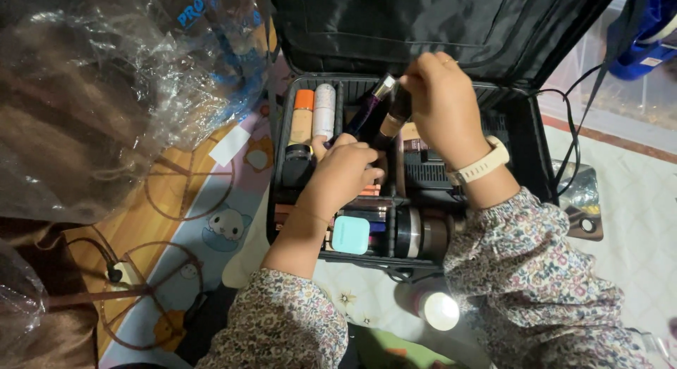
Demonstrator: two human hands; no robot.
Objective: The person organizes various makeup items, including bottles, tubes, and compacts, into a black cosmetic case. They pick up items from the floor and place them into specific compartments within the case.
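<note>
At frame centre, the right hand (441,101) pinches a slim dark glossy tube (393,119) above the black fabric organiser case (525,129); the left hand (342,173) curls closed among bottles, its hold hidden.

Person is kneeling over an open black case (530,122) packed with cosmetics. Right hand (441,105) is pinching a dark tube (392,121) and a purple tube (368,109) above the dividers. Left hand (342,173) is resting among the bottles, beside an orange-capped bottle (302,117). A mint compact (350,234) is lying near the front wall.
</note>
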